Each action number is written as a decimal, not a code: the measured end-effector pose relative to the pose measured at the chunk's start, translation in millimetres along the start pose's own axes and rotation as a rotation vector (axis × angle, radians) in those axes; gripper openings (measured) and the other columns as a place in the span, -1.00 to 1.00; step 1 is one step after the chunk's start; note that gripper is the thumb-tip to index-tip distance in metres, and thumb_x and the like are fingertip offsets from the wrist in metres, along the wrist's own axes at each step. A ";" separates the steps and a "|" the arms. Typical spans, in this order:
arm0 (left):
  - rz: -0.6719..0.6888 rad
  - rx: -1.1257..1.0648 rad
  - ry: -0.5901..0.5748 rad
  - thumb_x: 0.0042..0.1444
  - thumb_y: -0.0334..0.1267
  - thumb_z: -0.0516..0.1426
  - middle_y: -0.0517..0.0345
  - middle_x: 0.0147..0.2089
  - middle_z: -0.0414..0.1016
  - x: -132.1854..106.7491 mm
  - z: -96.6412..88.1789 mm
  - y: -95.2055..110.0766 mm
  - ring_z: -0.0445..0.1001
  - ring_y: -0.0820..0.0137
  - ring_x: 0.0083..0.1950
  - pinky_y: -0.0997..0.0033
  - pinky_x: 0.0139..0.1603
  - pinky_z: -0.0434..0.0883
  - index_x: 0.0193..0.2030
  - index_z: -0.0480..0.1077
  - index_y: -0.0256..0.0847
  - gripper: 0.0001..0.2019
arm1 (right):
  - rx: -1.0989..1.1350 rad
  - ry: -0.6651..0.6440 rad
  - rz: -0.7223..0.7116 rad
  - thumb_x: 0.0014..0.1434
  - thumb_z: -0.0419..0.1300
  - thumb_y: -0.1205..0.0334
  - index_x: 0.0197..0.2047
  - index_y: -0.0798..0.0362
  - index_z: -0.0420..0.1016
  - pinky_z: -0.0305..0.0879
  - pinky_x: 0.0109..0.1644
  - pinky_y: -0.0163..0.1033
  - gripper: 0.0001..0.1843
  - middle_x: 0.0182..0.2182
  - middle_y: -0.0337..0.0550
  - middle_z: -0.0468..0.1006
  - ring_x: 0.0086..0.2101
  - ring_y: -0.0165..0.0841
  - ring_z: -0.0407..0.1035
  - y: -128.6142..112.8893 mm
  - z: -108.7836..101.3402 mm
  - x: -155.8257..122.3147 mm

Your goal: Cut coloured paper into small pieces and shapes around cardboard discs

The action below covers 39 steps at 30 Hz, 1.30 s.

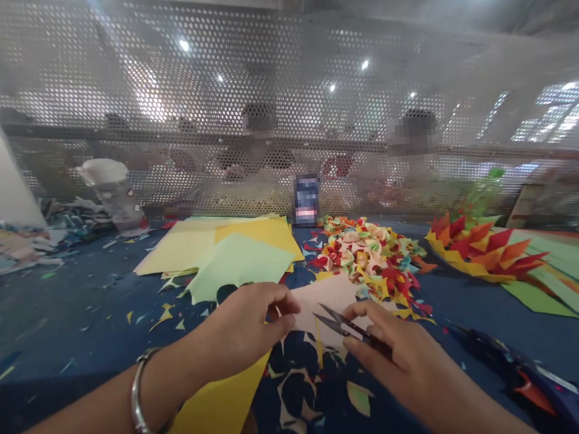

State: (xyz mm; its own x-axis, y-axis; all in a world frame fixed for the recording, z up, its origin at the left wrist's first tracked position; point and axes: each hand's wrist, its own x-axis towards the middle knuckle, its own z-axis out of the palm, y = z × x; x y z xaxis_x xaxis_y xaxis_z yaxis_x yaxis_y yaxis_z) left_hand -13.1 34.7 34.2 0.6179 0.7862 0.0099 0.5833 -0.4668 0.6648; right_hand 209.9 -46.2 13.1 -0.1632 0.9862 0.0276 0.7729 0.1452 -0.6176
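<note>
My left hand (247,317), with a metal bangle at the wrist, pinches the left edge of a sheet of pale pink paper (326,301). Small black thread snips (351,329) are in my right hand (394,346), their two blades apart and pointing left over the pink sheet. Below both hands lie paper offcuts (297,403) with rounded cut-outs. A yellow sheet (210,417) lies under my left forearm. Beyond the pink paper is a heap of small cut paper pieces (362,245) in red, yellow, pink and green.
Stacked yellow and green sheets (243,264) lie behind my left hand. A phone (307,200) stands against the perforated screen (161,120). To the right are a folded-paper flower (482,248) and a dark blue glue gun (532,372). A lidded clear container (117,197) stands at the left.
</note>
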 end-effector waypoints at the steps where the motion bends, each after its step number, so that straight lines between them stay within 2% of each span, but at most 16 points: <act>1: 0.018 0.047 -0.010 0.14 -0.16 0.07 0.08 -0.25 0.55 2.2 2.8 -1.9 0.46 0.28 -0.25 0.34 -0.25 0.29 -0.22 0.48 -0.18 -0.79 | -0.053 0.014 0.027 0.30 -0.01 0.07 -0.07 0.00 0.24 -0.06 -0.51 -0.30 -0.77 -0.63 -0.35 0.27 -0.58 -0.37 0.18 1.9 0.2 1.5; 3: 0.087 0.143 -0.008 0.14 -0.13 0.07 0.06 -0.30 0.52 7.0 10.6 -3.9 0.44 0.27 -0.28 0.36 -0.31 0.26 -0.30 0.47 -0.20 -0.78 | -0.151 0.030 0.087 0.28 -0.01 0.07 -0.08 0.02 0.25 -0.02 -0.49 -0.29 -0.76 -0.60 -0.28 0.38 -0.56 -0.31 0.27 6.2 1.3 4.4; 5: 0.141 0.221 0.009 0.16 -0.06 0.05 0.01 -0.30 0.50 12.7 20.0 -3.1 0.43 0.24 -0.30 0.35 -0.34 0.25 -0.25 0.46 -0.22 -0.71 | -0.242 0.044 0.149 0.28 -0.01 0.08 -0.09 0.02 0.27 0.02 -0.47 -0.27 -0.77 -0.54 -0.18 0.48 -0.52 -0.25 0.36 10.6 2.6 6.6; 6: 0.159 0.275 0.037 0.14 -0.01 0.05 -0.04 -0.29 0.49 15.8 24.5 -1.9 0.43 0.19 -0.26 0.32 -0.32 0.26 -0.23 0.45 -0.26 -0.66 | -0.285 0.050 0.173 0.28 -0.02 0.10 -0.10 0.02 0.28 0.03 -0.46 -0.26 -0.78 -0.51 -0.14 0.52 -0.50 -0.23 0.40 12.5 3.1 7.2; 8: 0.172 0.354 0.063 0.12 -0.03 0.05 -0.15 -0.20 0.47 22.5 31.8 1.3 0.42 0.08 -0.14 0.23 -0.20 0.31 -0.16 0.44 -0.31 -0.63 | -0.358 0.054 0.202 0.27 -0.02 0.13 -0.12 0.01 0.30 0.04 -0.45 -0.25 -0.80 -0.46 -0.09 0.56 -0.45 -0.18 0.46 15.3 3.7 7.7; 12: 0.112 0.343 0.012 0.04 -0.18 0.08 -0.15 -0.15 0.47 34.7 38.4 4.9 0.43 0.09 -0.10 0.19 -0.12 0.35 -0.16 0.44 -0.30 -0.71 | -0.445 0.035 0.248 0.26 -0.01 0.16 -0.12 0.00 0.33 0.02 -0.47 -0.26 -0.81 -0.44 -0.08 0.60 -0.41 -0.12 0.51 16.1 3.7 6.9; 18: 0.067 0.286 0.013 0.01 -0.16 0.10 -0.06 -0.20 0.48 43.4 41.5 0.8 0.46 0.14 -0.15 0.23 -0.18 0.39 -0.23 0.44 -0.24 -0.76 | -0.505 0.035 0.234 0.28 -0.02 0.13 -0.11 -0.03 0.33 0.01 -0.48 -0.26 -0.81 -0.45 -0.11 0.62 -0.40 -0.07 0.53 15.5 5.6 4.5; 22: 0.074 0.222 0.003 -0.04 -0.24 0.12 -0.02 -0.24 0.49 47.0 43.2 -3.3 0.46 0.19 -0.20 0.30 -0.23 0.36 -0.34 0.46 -0.22 -0.85 | -0.553 0.028 0.227 0.28 -0.01 0.12 -0.07 -0.04 0.34 0.02 -0.49 -0.25 -0.78 -0.45 -0.11 0.63 -0.39 -0.06 0.55 17.0 6.6 2.8; 29: 0.103 0.001 -0.039 -0.09 -0.34 0.14 0.13 -0.44 0.48 55.4 38.6 -18.0 0.41 0.35 -0.40 0.40 -0.39 0.26 -0.45 0.42 -0.22 -0.96 | -0.707 0.021 0.192 0.27 0.03 0.02 0.01 -0.02 0.37 0.13 -0.50 -0.19 -0.67 -0.44 -0.09 0.65 -0.38 0.00 0.57 14.7 4.5 -2.6; 33: 0.088 -0.202 -0.032 0.04 -0.27 0.13 0.13 -0.42 0.50 55.4 29.0 -12.5 0.46 0.39 -0.38 0.43 -0.37 0.34 -0.36 0.37 -0.23 -0.91 | -0.828 0.050 0.180 0.26 0.05 0.00 -0.01 0.01 0.42 0.20 -0.54 -0.17 -0.64 -0.49 -0.10 0.65 -0.45 0.00 0.57 12.6 3.7 -6.5; 36: 0.047 -0.433 -0.051 0.13 -0.23 0.10 0.11 -0.39 0.53 52.0 24.0 -2.6 0.53 0.40 -0.35 0.42 -0.32 0.44 -0.26 0.30 -0.23 -0.88 | -0.903 0.195 0.093 0.24 0.08 0.02 -0.04 0.04 0.46 0.22 -0.60 -0.19 -0.66 -0.50 -0.09 0.64 -0.51 -0.05 0.56 12.3 2.0 -9.1; 39: -0.051 -0.783 -0.060 0.07 -0.33 0.18 0.15 -0.45 0.51 47.9 26.7 3.9 0.55 0.41 -0.41 0.38 -0.31 0.47 -0.22 0.25 -0.24 -0.82 | -0.847 0.411 -0.090 0.25 0.07 0.05 -0.05 0.03 0.43 0.28 -0.61 -0.19 -0.69 -0.44 -0.11 0.64 -0.53 -0.12 0.55 9.6 -0.8 -11.8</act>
State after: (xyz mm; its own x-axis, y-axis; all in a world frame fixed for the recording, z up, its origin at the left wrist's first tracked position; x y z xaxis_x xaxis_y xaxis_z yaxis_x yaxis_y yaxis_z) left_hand 32.9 59.7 17.4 0.6411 0.7651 -0.0604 0.0845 0.0079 0.9964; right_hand 219.7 -56.4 7.4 -0.1396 0.8960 0.4216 0.9825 0.0722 0.1720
